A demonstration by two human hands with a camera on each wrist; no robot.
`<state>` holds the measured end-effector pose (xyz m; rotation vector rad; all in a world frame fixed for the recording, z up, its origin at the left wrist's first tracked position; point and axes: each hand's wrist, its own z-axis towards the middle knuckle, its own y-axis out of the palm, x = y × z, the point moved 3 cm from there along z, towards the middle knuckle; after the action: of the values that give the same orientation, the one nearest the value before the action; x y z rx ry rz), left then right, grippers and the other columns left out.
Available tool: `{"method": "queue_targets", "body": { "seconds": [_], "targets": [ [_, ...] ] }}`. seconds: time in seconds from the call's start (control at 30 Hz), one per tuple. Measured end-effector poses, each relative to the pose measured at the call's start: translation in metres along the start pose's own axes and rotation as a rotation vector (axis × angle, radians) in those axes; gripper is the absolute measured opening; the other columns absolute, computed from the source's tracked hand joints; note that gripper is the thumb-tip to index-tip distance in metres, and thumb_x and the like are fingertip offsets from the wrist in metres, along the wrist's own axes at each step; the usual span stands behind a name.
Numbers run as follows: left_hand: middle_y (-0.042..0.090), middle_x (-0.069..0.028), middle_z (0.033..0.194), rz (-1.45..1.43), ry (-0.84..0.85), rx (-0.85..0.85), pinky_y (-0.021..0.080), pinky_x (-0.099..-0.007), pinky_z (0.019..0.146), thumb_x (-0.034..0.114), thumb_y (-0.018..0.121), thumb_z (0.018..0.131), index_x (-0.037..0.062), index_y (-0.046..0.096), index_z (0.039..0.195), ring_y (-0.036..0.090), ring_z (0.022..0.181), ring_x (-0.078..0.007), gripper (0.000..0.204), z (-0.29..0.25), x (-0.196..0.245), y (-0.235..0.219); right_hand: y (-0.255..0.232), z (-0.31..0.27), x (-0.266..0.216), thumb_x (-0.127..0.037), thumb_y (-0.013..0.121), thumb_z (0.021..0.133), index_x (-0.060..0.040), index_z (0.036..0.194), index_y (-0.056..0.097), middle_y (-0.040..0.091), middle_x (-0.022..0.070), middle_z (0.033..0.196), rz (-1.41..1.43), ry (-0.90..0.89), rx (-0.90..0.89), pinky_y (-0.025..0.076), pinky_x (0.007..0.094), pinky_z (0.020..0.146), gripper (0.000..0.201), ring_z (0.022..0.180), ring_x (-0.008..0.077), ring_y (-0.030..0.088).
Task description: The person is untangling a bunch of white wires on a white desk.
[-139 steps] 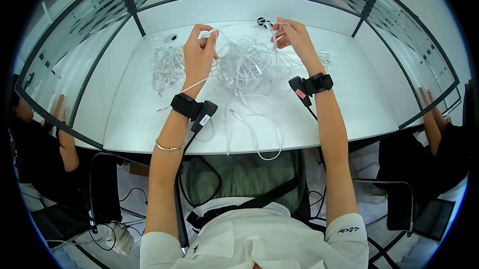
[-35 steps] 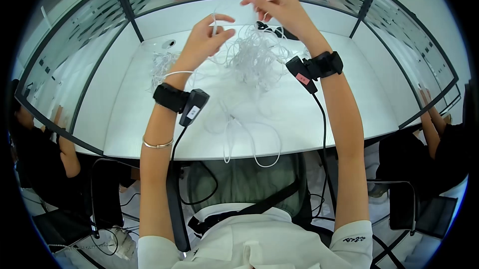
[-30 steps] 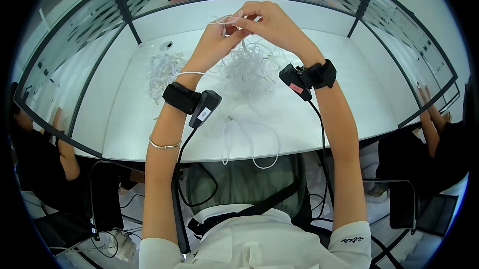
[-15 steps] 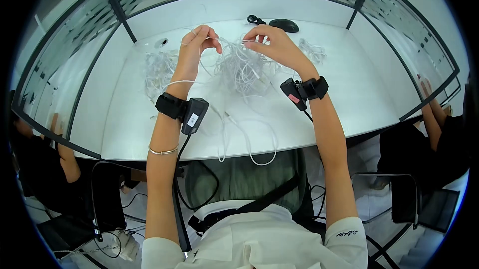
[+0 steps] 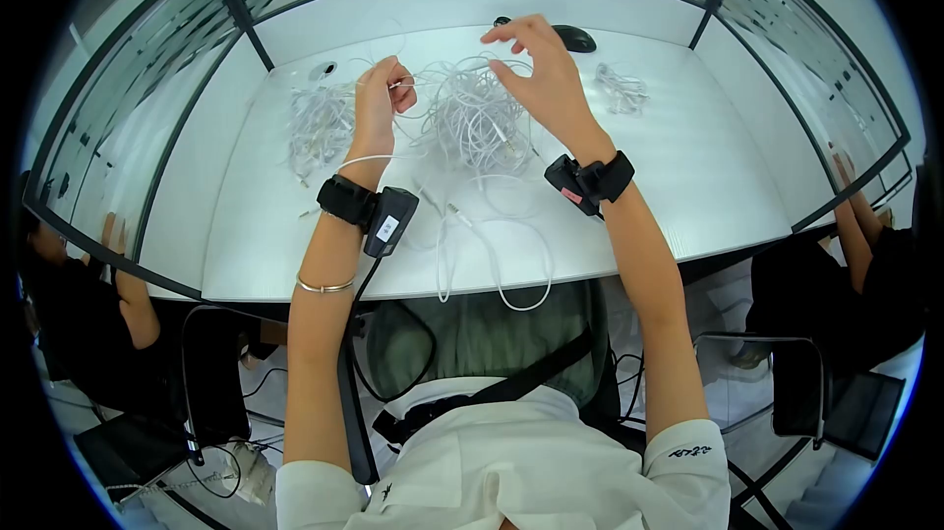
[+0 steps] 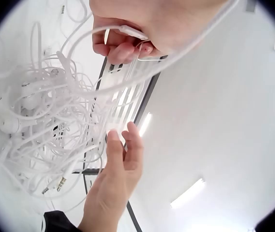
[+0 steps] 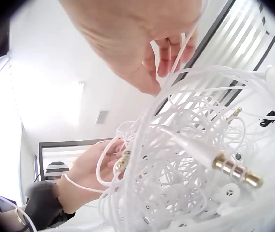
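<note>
Tangle of wht earphone cables [image 5: 477, 117] sits on the worktop [image 5: 678, 196], roughly ctr btwn side edges, nearer back edge than front; buds [image 6: 9, 123] and gold plugs [image 7: 236, 171] poke out of it. L hand [image 5: 379, 97], at the tangle's left side, has fingers curled round a thin wht cable w/ a wht sleeve piece [image 6: 134, 32] tucked btwn palm & fingers; a cable also crosses over that wrist. R hand [image 5: 541, 73] is up over the tangle's right/back side, thumb & fingers spread wide, grip holding nothing; a strand passes close to it in the R wrist view, can't tell if touching. Smaller cable pile [image 5: 320, 127] twd worktop's left edge, just left of L hand; small cable bundle [image 5: 621, 89] twd back right corner. Blk mouse [image 5: 575, 38] nr back edge, right of ctr, partly behind R hand. Round desk port [image 5: 323, 70] nr back left corner. Loose wht cable [image 5: 517, 309] lies nr front edge, ctr, its loop dipping just past the edge. Blk wrist cams on both forearms, metal bangle [image 5: 325, 287] on the left one. Low partition w/ dark frame & striped glass runs along back & side edges; ppl in blk seated beyond both sides.
</note>
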<state>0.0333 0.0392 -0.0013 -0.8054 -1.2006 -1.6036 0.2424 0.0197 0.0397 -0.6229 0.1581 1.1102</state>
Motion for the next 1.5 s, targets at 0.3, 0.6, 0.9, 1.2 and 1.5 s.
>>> {"method": "queue_targets", "body": {
  "seconds": [0.3,0.6,0.9,1.2,1.5],
  "targets": [
    [0.034,0.0026,0.064,-0.036,0.073,0.087,0.024,-0.0208,0.048,0.017,0.052,0.094,0.0098,0.040,0.067,0.028,0.055,-0.0054,0.030,-0.001,0.001,-0.001,0.010,-0.013,-0.010,-0.029,0.069,0.079,-0.0137,0.082,0.066,0.061,-0.0020,0.071,-0.193,-0.020,-0.439,0.040,0.0299,0.075,0.016,0.072,0.0166,0.053],
    [0.032,0.0049,0.060,-0.044,0.079,0.096,0.020,-0.0202,0.045,0.019,0.053,0.092,0.0119,0.041,0.065,0.028,0.052,-0.0039,0.031,-0.002,0.001,0.005,0.010,-0.016,-0.016,-0.022,0.069,0.074,-0.0086,0.074,0.063,0.065,0.0037,0.070,-0.061,0.009,-0.581,0.047,0.0317,0.063,0.014,0.067,0.0214,0.062],
    [0.034,0.0051,0.059,0.047,0.036,-0.028,0.019,-0.0212,0.044,0.021,0.054,0.092,0.0126,0.042,0.065,0.027,0.050,-0.0034,0.030,-0.001,-0.018,0.007,0.004,-0.016,-0.008,-0.022,0.068,0.076,-0.0083,0.078,0.063,0.064,0.0033,0.068,-0.225,0.075,-0.513,0.045,0.0294,0.055,0.014,0.059,0.0204,0.060],
    [0.040,0.0020,0.058,0.049,0.021,-0.053,0.024,-0.0207,0.042,0.025,0.051,0.094,0.0081,0.045,0.067,0.032,0.048,-0.0051,0.032,-0.012,-0.009,0.020,-0.016,0.004,-0.018,-0.015,0.063,0.081,-0.0067,0.082,0.059,0.064,0.0050,0.067,-0.365,-0.498,0.108,0.044,0.0309,0.055,0.009,0.061,0.0212,0.061],
    [0.043,0.0003,0.058,0.166,0.115,-0.143,0.026,-0.0206,0.042,0.029,0.047,0.097,0.0076,0.046,0.068,0.034,0.047,-0.0058,0.036,-0.016,-0.007,0.028,-0.013,0.003,-0.008,-0.021,0.059,0.092,-0.0029,0.090,0.056,0.059,0.0019,0.072,0.338,0.324,-0.227,0.043,0.0221,0.058,0.018,0.060,0.0073,0.052]
  ]
}}
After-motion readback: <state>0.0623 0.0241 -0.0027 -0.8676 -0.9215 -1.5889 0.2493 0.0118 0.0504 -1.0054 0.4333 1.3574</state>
